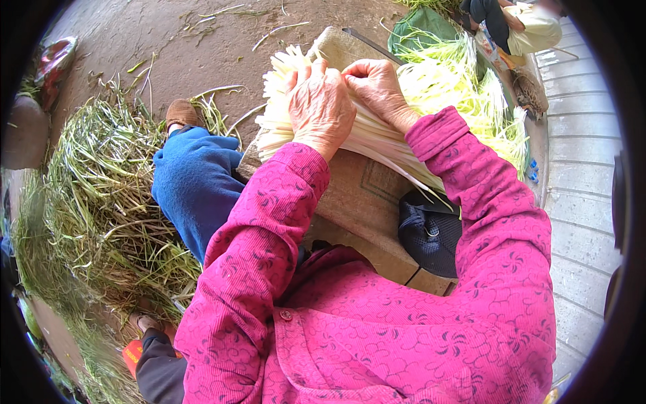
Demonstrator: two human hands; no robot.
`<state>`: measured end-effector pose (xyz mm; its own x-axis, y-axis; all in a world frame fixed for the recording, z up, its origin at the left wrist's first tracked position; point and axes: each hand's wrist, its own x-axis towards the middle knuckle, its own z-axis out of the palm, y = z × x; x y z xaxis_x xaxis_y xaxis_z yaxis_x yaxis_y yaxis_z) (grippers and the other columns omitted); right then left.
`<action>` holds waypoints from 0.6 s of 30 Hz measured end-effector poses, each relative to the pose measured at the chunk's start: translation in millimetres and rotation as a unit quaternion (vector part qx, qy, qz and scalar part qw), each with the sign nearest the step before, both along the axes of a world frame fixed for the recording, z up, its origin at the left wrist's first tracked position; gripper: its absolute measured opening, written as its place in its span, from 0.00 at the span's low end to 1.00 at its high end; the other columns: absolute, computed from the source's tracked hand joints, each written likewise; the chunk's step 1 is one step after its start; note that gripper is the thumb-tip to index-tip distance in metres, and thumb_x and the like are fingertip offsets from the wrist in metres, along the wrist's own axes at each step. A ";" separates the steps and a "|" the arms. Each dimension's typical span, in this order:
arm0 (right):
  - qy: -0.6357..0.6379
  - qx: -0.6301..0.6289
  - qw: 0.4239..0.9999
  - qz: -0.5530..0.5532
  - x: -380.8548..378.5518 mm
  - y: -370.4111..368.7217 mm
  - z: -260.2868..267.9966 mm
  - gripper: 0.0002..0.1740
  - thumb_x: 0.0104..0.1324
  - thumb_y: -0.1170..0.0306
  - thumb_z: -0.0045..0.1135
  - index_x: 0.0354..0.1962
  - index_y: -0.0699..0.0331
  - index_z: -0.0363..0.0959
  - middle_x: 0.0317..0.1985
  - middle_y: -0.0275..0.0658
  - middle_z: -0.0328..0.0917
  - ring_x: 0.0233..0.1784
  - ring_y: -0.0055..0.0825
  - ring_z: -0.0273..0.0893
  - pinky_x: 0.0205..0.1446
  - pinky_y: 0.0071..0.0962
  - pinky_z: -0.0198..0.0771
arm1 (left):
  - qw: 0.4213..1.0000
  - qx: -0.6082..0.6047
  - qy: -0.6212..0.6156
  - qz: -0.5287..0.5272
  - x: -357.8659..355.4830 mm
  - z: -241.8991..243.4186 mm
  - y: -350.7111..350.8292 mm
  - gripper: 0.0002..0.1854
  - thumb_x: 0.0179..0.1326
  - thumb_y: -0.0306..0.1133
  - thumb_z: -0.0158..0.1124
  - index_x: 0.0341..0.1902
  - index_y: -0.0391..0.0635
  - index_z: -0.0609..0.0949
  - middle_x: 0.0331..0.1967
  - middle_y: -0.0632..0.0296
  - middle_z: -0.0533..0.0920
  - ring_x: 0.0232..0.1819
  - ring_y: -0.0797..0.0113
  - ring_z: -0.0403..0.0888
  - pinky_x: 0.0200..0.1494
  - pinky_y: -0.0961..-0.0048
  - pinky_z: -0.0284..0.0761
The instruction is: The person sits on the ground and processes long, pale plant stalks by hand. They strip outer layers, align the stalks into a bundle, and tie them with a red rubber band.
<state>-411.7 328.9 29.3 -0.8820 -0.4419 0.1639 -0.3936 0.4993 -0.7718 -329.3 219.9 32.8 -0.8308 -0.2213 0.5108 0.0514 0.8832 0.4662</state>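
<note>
A thick bundle of blanched chives (381, 139), white at the stems and yellow at the leaves, lies across a tan cloth-like surface (371, 184) before me. My left hand (323, 108) is laid over the stem end, its fingers spread across the stalks and curling over their far side. Close beside it, my right hand (376, 88) has thumb and forefinger pinched together at the left hand's knuckles. What sits between those fingertips is too small to make out. The yellow leaves (444, 86) fan out to the right, beyond my right wrist.
Discarded green and dry leaves (116, 202) are heaped on the left floor. A long dark strip (371, 45) lies behind the bundle, near green sheeting (421, 30). A dark mesh cap (429, 232) rests by my right forearm. Another person (525, 28) is at upper right.
</note>
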 end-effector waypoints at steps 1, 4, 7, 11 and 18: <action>-0.017 -0.006 1.000 -0.010 -1.0 -0.4 -0.5 0.06 0.49 0.71 0.59 0.23 0.65 0.78 0.19 0.40 0.78 0.22 0.19 0.74 0.31 0.23 0.69 | 1.000 0.000 0.003 -0.001 -0.1 -0.3 -0.3 0.08 0.42 0.32 0.54 0.26 0.45 0.79 0.35 0.58 0.75 0.44 0.57 0.70 0.50 0.61 0.60; -0.041 -0.014 0.999 -0.006 -5.5 -1.3 -1.5 0.06 0.49 0.71 0.60 0.23 0.66 0.78 0.20 0.40 0.78 0.23 0.17 0.72 0.31 0.23 0.69 | 1.000 0.005 0.003 -0.007 -0.2 -0.2 -1.2 0.08 0.42 0.32 0.54 0.26 0.45 0.79 0.34 0.59 0.76 0.43 0.58 0.70 0.50 0.61 0.60; -0.048 -0.012 0.999 -0.005 -7.2 -1.7 -2.2 0.06 0.49 0.71 0.60 0.23 0.66 0.78 0.20 0.41 0.78 0.24 0.18 0.73 0.32 0.23 0.69 | 1.000 -0.027 0.002 -0.005 0.2 0.6 -2.1 0.06 0.48 0.31 0.53 0.26 0.44 0.78 0.33 0.60 0.76 0.41 0.59 0.72 0.48 0.63 0.62; -0.018 -0.004 1.000 0.000 -6.5 -2.6 -2.6 0.07 0.48 0.70 0.60 0.23 0.65 0.78 0.20 0.41 0.78 0.23 0.20 0.73 0.32 0.24 0.69 | 0.999 -0.028 -0.009 -0.015 -1.5 1.0 -4.0 0.06 0.49 0.31 0.53 0.26 0.44 0.78 0.32 0.60 0.77 0.41 0.59 0.73 0.47 0.64 0.63; 0.009 0.009 1.000 -0.016 -5.7 -3.3 -3.2 0.08 0.48 0.69 0.61 0.24 0.65 0.78 0.21 0.43 0.78 0.23 0.23 0.75 0.32 0.25 0.69 | 0.999 -0.026 0.013 -0.017 -1.8 -0.2 -4.7 0.07 0.52 0.33 0.52 0.28 0.45 0.78 0.34 0.62 0.78 0.41 0.59 0.73 0.47 0.64 0.64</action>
<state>-417.5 325.6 26.1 -0.8922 -0.4173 0.1728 -0.3920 0.5254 -0.7551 -331.1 215.2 32.6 -0.8243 -0.1649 0.5416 0.0936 0.9038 0.4176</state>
